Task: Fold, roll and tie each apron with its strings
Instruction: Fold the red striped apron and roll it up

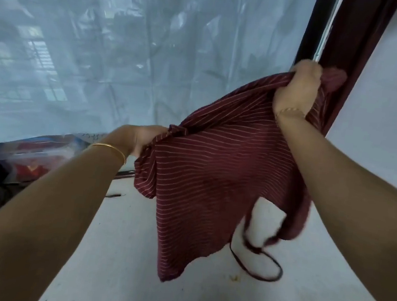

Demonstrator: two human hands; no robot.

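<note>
Above white surface (131, 254), both hands bunch-grip striped apron (203, 188): left hand (141, 141) at low edge, right hand (298, 87) higher. Pre-fold step prob; next: lay flat, w/ strings (258, 261) clear.

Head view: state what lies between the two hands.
Only the striped maroon apron stretches from the left hand to the right hand, both gripping it, as the head view shows.

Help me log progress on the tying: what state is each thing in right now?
apron: unfolded and unrolled, held up in the air, lower edge hanging free.
strings: untied, dangling, the loop seems to lie on the white surface.
left hand: grips a bunched edge of the apron.
right hand: grips another bunched edge, higher up.
</note>
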